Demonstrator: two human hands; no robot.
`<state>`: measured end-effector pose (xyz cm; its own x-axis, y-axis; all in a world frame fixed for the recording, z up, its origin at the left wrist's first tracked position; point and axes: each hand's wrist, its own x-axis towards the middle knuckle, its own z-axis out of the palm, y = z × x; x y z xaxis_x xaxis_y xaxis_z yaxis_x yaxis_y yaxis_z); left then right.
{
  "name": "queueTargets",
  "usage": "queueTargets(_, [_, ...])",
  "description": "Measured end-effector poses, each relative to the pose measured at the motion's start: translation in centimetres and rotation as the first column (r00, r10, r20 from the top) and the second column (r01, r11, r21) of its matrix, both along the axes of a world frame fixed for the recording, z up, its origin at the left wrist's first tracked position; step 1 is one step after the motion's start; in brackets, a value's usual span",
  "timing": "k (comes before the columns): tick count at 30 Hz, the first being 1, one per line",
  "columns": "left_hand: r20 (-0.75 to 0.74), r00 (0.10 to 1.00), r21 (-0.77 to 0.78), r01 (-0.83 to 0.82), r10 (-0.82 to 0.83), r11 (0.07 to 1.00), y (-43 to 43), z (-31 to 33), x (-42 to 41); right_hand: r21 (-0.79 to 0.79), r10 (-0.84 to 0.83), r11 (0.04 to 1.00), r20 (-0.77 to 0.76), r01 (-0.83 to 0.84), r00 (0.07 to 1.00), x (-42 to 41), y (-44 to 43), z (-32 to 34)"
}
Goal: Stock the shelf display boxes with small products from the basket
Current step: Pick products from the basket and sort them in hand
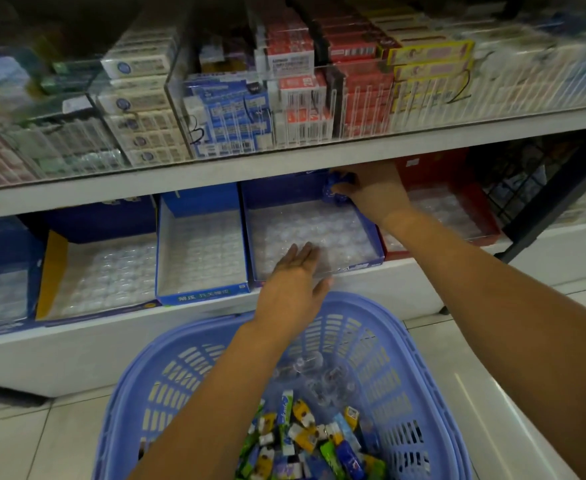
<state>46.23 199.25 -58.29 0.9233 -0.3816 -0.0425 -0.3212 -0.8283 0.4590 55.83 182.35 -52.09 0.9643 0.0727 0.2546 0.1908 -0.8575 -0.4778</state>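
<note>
- While five display boxes (pixel 203 294) line the shelf (pixel 371 282), one basket (pixel 374 308) of packets (pixel 305 441) sits below.
- Right hand (pixel 374 194) grips blue packets (pixel 339 186) deep in the dark-blue box (pixel 277 194).
- Left hand (pixel 293 285), fingers (pixel 302 252) straight, lies over its front.

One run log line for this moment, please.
left hand: open over blue display box | right hand: holding blue item at its back | basket: stocked
</note>
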Motion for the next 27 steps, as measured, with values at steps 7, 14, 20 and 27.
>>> queueTargets(7, [0.057,0.998,0.022,0.024,-0.025,0.999,0.2,-0.5,0.1,-0.074,0.066,0.994,-0.16,-0.079,0.985,2.2,0.0,-0.6])
queueTargets(14, [0.081,0.997,0.042,0.016,-0.02,0.999,0.1,-0.5,0.1,-0.153,-0.013,0.988,-0.298,-0.034,0.955,3.5,0.6,-0.3])
queueTargets(20, [0.002,0.999,0.093,0.042,-0.042,0.995,0.0,0.4,0.2,-0.231,-0.044,0.972,-0.342,-0.039,0.939,2.5,1.5,1.1])
queueTargets(27, [0.279,0.944,-0.444,-0.036,0.177,0.895,1.8,0.4,-4.1,0.109,0.016,0.994,-0.071,-0.009,0.997,-5.9,3.5,0.8])
